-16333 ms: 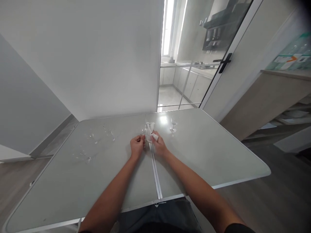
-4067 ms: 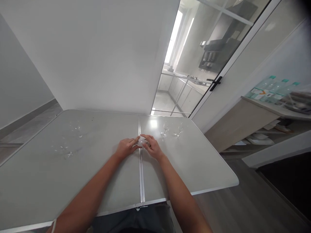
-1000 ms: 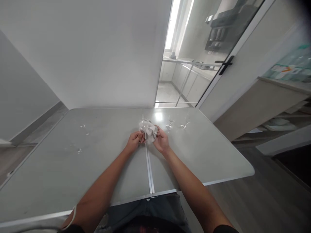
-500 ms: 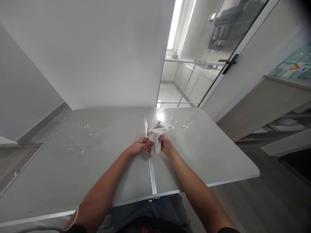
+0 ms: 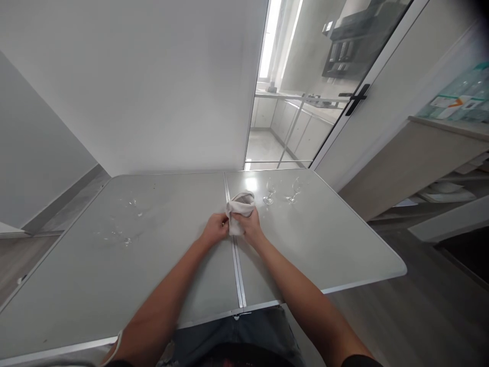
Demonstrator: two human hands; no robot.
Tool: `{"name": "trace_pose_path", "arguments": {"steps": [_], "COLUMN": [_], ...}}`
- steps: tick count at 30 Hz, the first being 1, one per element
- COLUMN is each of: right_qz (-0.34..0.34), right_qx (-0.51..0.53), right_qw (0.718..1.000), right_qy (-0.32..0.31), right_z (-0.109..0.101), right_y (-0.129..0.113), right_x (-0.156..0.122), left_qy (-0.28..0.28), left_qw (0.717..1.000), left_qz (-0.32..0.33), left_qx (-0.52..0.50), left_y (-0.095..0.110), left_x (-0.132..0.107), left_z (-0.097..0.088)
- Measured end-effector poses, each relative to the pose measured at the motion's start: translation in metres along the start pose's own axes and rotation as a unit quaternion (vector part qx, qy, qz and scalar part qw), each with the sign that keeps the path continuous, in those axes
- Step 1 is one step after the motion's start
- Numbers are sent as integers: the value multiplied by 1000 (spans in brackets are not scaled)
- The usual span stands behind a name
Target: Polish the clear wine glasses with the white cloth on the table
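Note:
A pale cloth [image 5: 241, 205] is wrapped round a cup-like shape, with a rounded opening at its top, above the table's middle seam. My right hand [image 5: 250, 224] is closed on the cloth from the right, its thumb pressed across the front. On the left side, my left hand [image 5: 216, 228] is closed low against the cloth, at what appears to be the stem or foot of a wine glass, mostly hidden by cloth and fingers. Beyond my right hand stand two clear stemmed glasses, a nearer glass [image 5: 269, 193] and a farther glass [image 5: 294, 192].
More clear glassware [image 5: 126, 239] stands on the left half of the pale table [image 5: 171, 285], hard to make out. A metal seam [image 5: 237, 275] runs down the tabletop. Behind are a white wall and a glass door [image 5: 305, 102]; shelves with plastic bottles [image 5: 454, 102] are at right.
The cloth has gone from loosely bunched with a hanging corner to wrapped in a cup-like form. My right hand has come round its front, and my left hand has shifted slightly left.

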State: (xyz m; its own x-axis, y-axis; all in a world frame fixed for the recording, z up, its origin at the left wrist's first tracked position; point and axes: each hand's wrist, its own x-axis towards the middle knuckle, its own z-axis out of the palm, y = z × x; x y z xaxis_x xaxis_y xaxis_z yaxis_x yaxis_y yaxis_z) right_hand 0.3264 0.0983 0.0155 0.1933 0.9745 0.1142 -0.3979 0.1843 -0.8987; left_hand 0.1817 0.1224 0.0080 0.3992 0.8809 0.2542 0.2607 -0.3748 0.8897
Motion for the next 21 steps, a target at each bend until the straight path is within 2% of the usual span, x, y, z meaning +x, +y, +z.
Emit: {"name": "trace_pose_path", "arguments": {"steps": [2,4,6,9,13,17,21], "right_qz": [76,124,130,101,60,20,-31], "right_qx": [71,126,159,173,174,123,64], "right_qw": [993,977,968,969,977,986,995], "right_qy": [-64,-119,-147,-141,-108,-108,-74], "right_z": [-7,-13,-16,-15,-14,-16,-17], "right_y": [-3,-6,-9,-11,-17,-23,-20], "right_x": [0,1,1,2,4,3,1], "left_qy": [-111,-212,-260,-287,-314,-286,-247], "left_qw": [987,947,914,893,889,901,918], "left_qz": [-34,-66,-81,-104,-118,-103,-76], "left_qx": [-112,-232,-299,-331,-310,-308,-301], "left_y": [2,5,9,11,13,14,10], "left_x": [0,0,-1,-3,-5,-5,-3], "left_z": [2,3,1,-6,-15,-13,-8]}}
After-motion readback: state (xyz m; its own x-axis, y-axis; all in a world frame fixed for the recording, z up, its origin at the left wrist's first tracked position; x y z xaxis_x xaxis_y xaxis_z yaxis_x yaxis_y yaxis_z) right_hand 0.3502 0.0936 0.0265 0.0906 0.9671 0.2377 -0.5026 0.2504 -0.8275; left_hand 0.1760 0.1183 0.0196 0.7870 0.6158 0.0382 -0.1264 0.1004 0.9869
